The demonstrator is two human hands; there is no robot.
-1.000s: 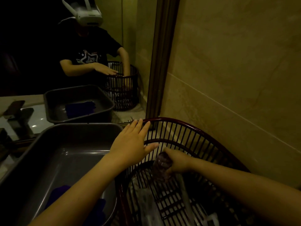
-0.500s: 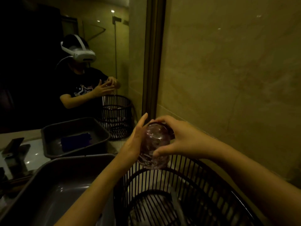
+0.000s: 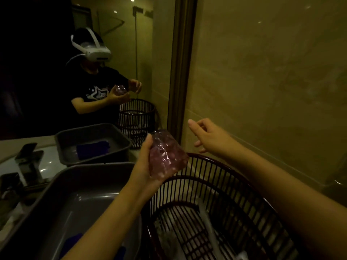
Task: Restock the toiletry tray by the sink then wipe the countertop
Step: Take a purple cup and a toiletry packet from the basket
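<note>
Left hand [image 3: 144, 166] up now, thumb and fingers wrapped around a pinkish dimpled glass tumbler [image 3: 166, 156], gripping it by the side. The tumbler sits tilted in that grip, one end leaning up and away toward the mirror [image 3: 131, 53], and it's in the air, touching nothing but the hand. Right hand [image 3: 208, 136] is off to the tumbler's right, clear of it, holding nothing: fingers loose and spread, forefinger reaching out toward the mirror frame.

Directly below both hands stands a dark slatted basket [image 3: 234, 171], its curved rim just under the tumbler. Down inside it lie pale wrapped packets [image 3: 206, 218], too dim to make out what they are.

Left of the left hand, right against the basket, is the grey tray [image 3: 62, 186], deep-sided, with a blue cloth [image 3: 72, 241] lying in its bottom. Beyond the right hand there's the beige stone wall [image 3: 262, 72]. The mirror repeats it all: tray, cloth, basket, and the person with the tumbler at chest height.
</note>
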